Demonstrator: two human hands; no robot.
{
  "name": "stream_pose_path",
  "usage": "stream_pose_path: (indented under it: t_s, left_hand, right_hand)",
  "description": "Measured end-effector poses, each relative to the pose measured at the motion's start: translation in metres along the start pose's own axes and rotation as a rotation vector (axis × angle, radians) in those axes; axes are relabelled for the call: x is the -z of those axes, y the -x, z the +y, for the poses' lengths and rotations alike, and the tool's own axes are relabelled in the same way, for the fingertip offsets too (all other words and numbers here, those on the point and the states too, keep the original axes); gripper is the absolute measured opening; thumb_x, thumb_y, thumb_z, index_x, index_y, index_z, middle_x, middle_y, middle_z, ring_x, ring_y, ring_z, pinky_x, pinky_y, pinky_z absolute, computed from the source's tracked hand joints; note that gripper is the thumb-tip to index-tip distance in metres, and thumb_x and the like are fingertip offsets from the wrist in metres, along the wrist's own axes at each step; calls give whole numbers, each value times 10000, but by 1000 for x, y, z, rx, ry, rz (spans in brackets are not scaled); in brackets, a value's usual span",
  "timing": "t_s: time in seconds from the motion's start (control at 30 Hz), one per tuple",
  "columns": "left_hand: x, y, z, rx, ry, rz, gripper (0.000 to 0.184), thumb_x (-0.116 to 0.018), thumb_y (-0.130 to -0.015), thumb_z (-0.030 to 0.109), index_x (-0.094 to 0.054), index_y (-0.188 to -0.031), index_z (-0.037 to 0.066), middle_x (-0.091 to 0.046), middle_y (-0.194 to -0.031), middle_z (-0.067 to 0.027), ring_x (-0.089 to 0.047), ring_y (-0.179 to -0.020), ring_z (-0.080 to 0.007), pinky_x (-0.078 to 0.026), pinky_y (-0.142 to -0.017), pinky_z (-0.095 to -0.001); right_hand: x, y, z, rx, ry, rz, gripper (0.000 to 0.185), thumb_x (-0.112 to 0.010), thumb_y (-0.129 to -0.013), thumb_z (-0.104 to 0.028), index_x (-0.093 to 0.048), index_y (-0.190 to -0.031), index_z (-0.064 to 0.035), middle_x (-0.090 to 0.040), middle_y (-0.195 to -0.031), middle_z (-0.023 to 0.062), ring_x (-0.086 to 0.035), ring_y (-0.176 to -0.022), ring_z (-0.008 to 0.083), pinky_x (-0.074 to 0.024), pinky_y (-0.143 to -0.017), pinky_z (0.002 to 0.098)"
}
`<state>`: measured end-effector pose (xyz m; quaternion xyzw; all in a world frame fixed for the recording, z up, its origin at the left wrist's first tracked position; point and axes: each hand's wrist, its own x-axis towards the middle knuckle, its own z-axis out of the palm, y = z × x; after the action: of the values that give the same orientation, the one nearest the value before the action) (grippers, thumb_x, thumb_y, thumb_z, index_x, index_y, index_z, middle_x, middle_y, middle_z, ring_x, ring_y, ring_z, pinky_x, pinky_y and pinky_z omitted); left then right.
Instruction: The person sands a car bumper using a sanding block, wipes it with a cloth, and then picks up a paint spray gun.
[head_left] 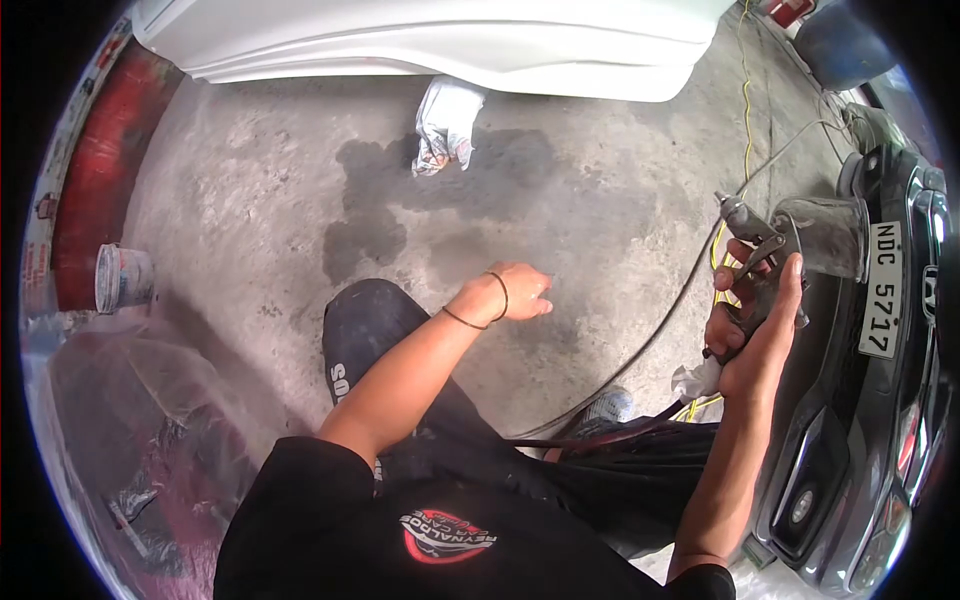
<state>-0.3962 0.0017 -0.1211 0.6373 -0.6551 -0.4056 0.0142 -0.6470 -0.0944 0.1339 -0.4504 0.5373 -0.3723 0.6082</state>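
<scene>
My right hand (765, 335) is wrapped round the handle of a spray gun (765, 243), held up on the right beside a dark car's front bumper. A metal cup (822, 238) is attached to the gun, and its nozzle points toward the upper left. Crumpled whitish material (695, 382) shows below the grip, by the hose. My left hand (518, 292) hangs over the concrete floor near my knee, its fingers curled in and nothing visible in them. A dark band circles that wrist. Ahead is a white car body panel (440, 45), raised off the floor.
Crumpled silvery-white sheeting (447, 125) hangs below the panel's edge. A dark air hose (645, 350) and a yellow cord (747, 95) run along the floor. The dark car (850, 400) stands close on my right. At left are a bucket (123, 277) and a plastic-covered object (150, 430).
</scene>
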Motion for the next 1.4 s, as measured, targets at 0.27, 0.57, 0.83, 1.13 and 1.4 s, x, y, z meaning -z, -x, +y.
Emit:
stream_pose_path:
  t_s: [0.27,0.57,0.83,1.13,1.4]
  left_hand:
    - [4,1,1,5,-6,-12,519,-724,-991,383,-722,-1399,62,-776,-1280,-225,-719,-1223,-430,-572,-1048,-522]
    - [2,2,-5,11,13,-21,527,-709,-1001,382,-712,-1411,50,-758,-1341,-211,-704,-1260,-416,-562,-1064,-520]
    - [6,-3,3,0,-3,-59,530,-702,-1007,384,-709,-1423,57,-755,-1355,-208,-701,-1274,-410,-562,-1082,-505]
    - [10,-10,12,-2,-30,-85,527,-707,-1005,396,-713,-1423,75,-773,-1307,-210,-719,-1240,-420,-573,-1061,-515]
    - [3,-16,13,-46,-29,-44,446,-708,-1023,419,-752,-1308,79,-794,-1206,-210,-744,-1168,-431,-594,-989,-540]
  right_hand:
    - [5,-7,-2,-3,-71,-23,772,-474,-1107,-723,-684,-1340,-18,-638,-899,14,-297,-471,46,-242,-439,259]
    - [-10,3,-3,-66,-33,-121,802,-454,-1108,-732,-685,-1347,-2,-627,-887,19,-271,-463,38,-228,-438,250]
    - [16,-3,-3,20,-92,14,807,-487,-1101,-725,-652,-1390,10,-626,-901,28,-288,-472,43,-245,-435,250]
    - [21,4,-3,-31,-123,41,789,-484,-1100,-731,-656,-1374,-11,-619,-892,30,-296,-467,45,-244,-429,257]
    - [11,22,-1,-100,-37,-60,803,-413,-1117,-744,-691,-1319,-18,-603,-820,14,-276,-431,45,-240,-406,260]
